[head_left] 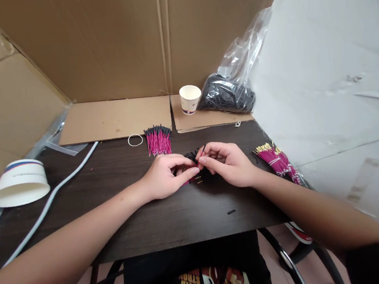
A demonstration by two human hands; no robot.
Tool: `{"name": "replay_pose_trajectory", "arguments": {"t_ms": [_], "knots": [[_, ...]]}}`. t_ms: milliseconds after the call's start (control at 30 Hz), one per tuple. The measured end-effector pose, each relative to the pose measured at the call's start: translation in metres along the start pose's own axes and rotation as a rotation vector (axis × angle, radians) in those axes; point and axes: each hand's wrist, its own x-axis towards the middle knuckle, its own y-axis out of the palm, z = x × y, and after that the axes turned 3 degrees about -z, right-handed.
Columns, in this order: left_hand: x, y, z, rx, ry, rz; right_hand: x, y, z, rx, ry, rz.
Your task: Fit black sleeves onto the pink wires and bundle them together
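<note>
In the middle of the table my two hands meet over a small pile of short black tubes (191,155). My right hand (227,161) pinches a thin pink wire with a black sleeve (204,149) at its upper end. My left hand (170,174) is curled close against it, thumb and index finger around pink wires with gold tips (198,179). Its fingers partly hide those wires. Just beyond my left hand lies a bundle of pink wires with black-sleeved ends (158,140).
Another pink wire bundle with gold ends (275,159) lies to the right. A paper cup (190,100) stands beside a clear bag of black tubes (228,93). A tipped paper cup (17,182), white cable (51,197), rubber band (135,140) and loose black tube (231,211) are around.
</note>
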Motion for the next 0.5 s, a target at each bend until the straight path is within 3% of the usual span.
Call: {"name": "replay_pose_trajectory", "arguments": {"t_ms": [367, 500], "knots": [[-0.002, 0.000, -0.003, 0.037, 0.021, -0.001, 0.002, -0.001, -0.008, 0.006, -0.003, -0.025], [0.001, -0.007, -0.002, 0.176, 0.012, -0.154, 0.003, -0.010, -0.011, -0.220, -0.084, -0.121]]}}
